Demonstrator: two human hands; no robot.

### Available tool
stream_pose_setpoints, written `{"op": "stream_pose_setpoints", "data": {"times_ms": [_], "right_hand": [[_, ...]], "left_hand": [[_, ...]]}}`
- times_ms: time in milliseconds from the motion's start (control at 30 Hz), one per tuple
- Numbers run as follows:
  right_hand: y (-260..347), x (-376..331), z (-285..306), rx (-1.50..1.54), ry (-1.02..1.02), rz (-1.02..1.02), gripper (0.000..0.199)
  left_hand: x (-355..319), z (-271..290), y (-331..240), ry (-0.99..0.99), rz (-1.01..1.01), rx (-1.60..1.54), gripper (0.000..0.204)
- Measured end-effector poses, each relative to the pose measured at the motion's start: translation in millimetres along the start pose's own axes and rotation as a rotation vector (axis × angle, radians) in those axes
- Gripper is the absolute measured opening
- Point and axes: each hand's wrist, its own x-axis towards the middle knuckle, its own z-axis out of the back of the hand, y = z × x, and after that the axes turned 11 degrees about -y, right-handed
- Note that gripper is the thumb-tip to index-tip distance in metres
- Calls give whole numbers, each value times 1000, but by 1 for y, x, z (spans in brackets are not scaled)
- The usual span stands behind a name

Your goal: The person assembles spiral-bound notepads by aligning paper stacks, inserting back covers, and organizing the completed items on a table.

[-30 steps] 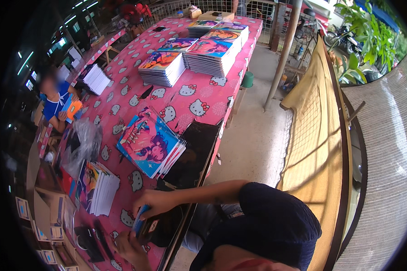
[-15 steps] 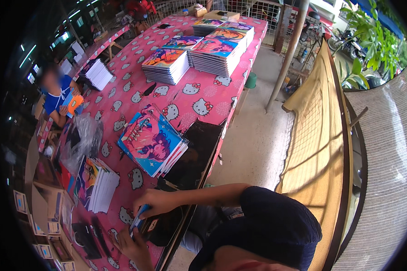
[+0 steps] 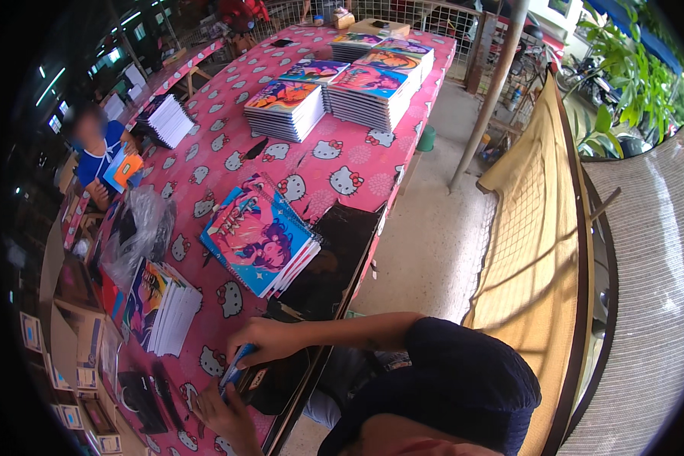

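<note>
My right hand [image 3: 264,340] is closed on the upper end of a narrow blue-and-white object [image 3: 236,366] near the table's front edge. Its kind cannot be made out at this angle. At the lower end of the same object, my left hand [image 3: 224,416] has its fingers bent around it. Just beyond the hands lies a fanned stack of spiral notebooks [image 3: 254,242] with a pink and blue cover. A second leaning stack of notebooks [image 3: 163,310] sits to the left of my hands. Under my right wrist is a black surface [image 3: 285,384] along the table edge.
Tall notebook piles [image 3: 285,114] stand on the far part of the pink patterned table [image 3: 232,300]. A crumpled clear plastic bag [image 3: 140,235] lies at the left. Across the table a person [image 3: 102,163] holds a blue and orange item. Cardboard boxes [image 3: 83,342] stand beyond the left edge.
The view has shifted slightly, so the table's things sit a little further right. Both hands keep their grip on the blue-and-white object, almost unmoved. The person across has shifted slightly.
</note>
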Motion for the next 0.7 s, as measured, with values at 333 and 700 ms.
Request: {"op": "stream_pose_setpoints", "data": {"times_ms": [333,700], "right_hand": [[0,-1,0,2,-15,16,20],[-2,-1,-1,7,-26,28,20]], "left_hand": [[1,1,-6,6,35,16,26],[1,4,-10,26,67,23,26]]}}
